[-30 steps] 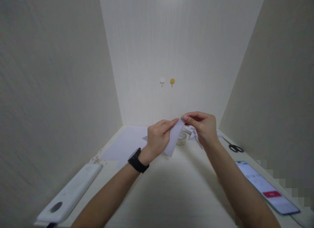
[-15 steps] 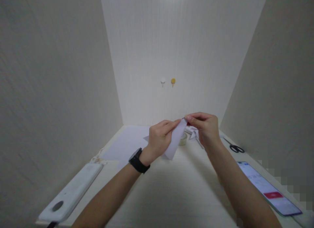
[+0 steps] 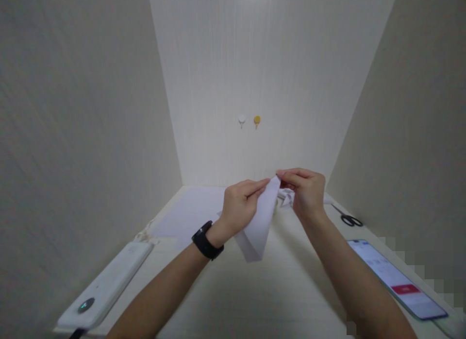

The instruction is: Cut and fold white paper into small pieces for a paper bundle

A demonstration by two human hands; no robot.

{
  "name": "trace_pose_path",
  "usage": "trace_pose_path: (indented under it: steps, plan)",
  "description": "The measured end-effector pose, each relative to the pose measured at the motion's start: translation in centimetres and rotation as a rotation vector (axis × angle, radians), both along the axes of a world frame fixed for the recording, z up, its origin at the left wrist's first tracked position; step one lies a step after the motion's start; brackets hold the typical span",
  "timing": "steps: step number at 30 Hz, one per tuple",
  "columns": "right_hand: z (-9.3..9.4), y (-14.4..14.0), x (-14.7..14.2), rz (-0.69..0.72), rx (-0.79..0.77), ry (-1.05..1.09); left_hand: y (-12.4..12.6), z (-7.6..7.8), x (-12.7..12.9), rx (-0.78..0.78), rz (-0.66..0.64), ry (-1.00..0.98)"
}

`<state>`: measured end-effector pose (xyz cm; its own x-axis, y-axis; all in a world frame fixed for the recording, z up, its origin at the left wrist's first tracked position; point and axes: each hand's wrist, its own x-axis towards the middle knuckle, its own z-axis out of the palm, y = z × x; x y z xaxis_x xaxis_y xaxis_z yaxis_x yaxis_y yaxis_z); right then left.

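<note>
A folded sheet of white paper (image 3: 260, 227) is held up above the table between my two hands. My left hand (image 3: 240, 203), with a black watch on the wrist, grips its left side, fingers pressed together along the upper edge. At the paper's top corner, my right hand (image 3: 306, 188) pinches the tip between thumb and forefinger. The paper widens downward from that corner, and its lower end hangs free below my left hand. Part of its left side is hidden behind that hand.
White sheets (image 3: 189, 208) lie at the back left. Behind my right hand are crumpled paper pieces (image 3: 287, 198) and a mostly hidden tape roll (image 3: 275, 206). Scissors (image 3: 351, 220) and a lit phone (image 3: 396, 278) lie right; a white device (image 3: 105, 285) lies left. Two small hooks (image 3: 257, 120) are on the back wall.
The paper has turned so that more of its face shows, and its lower end hangs lower and covers most of the tape roll. Both hands keep their hold, barely shifted.
</note>
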<state>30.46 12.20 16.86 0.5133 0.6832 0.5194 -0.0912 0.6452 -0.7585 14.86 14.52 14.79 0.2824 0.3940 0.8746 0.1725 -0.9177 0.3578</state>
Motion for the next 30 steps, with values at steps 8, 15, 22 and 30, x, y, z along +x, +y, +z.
trace_pose_path:
  steps: [8,15,22,30]
  plan:
    - [-0.4,0.4,-0.2,-0.028,0.002,-0.024,-0.2,0.4,0.0,-0.090,0.014,0.032]
    - [-0.4,0.5,0.0,-0.011,-0.002,-0.005,-0.7,0.8,0.1,-0.182,0.014,0.059]
    - [-0.3,-0.1,-0.5,0.197,-0.178,-0.256,-0.3,0.7,0.2,-0.218,0.088,-0.076]
    - [-1.1,0.2,-1.9,0.171,-0.107,-0.180,-0.3,0.9,0.4,-0.340,0.067,-0.174]
